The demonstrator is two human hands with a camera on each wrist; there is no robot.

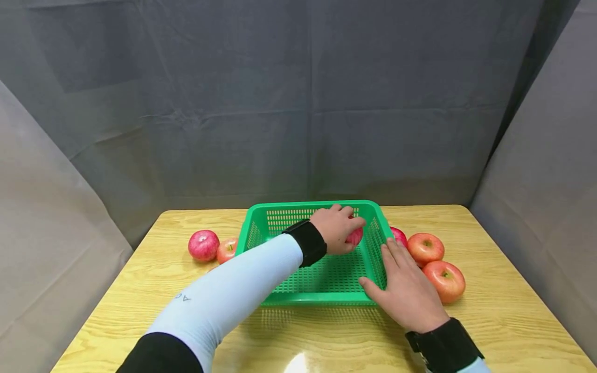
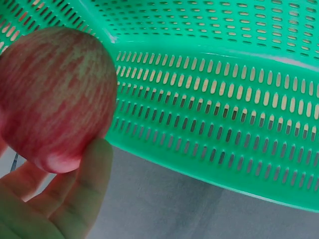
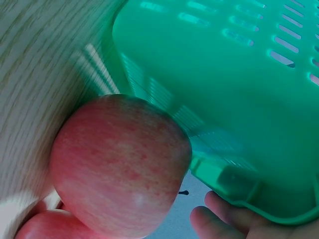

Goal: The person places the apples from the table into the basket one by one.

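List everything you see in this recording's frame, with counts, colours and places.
Basket: 1, green, mid-table
Held apple: 1, pink-red, in the left hand
Left-side apples: 2 visible, pink-red and orange-red, left of the basket
Right-side apples: 3 visible, one pink-red, two orange-red, right of the basket; others may be hidden
Table: 1, light wood, beneath the basket
Cloth: count unclear, grey, behind and beside the table
Wristbands: 2, black, one per wrist
Sleeves: 2, light blue, on the forearms
Hands: 2, bare, left gripping; right hand at the basket's right side
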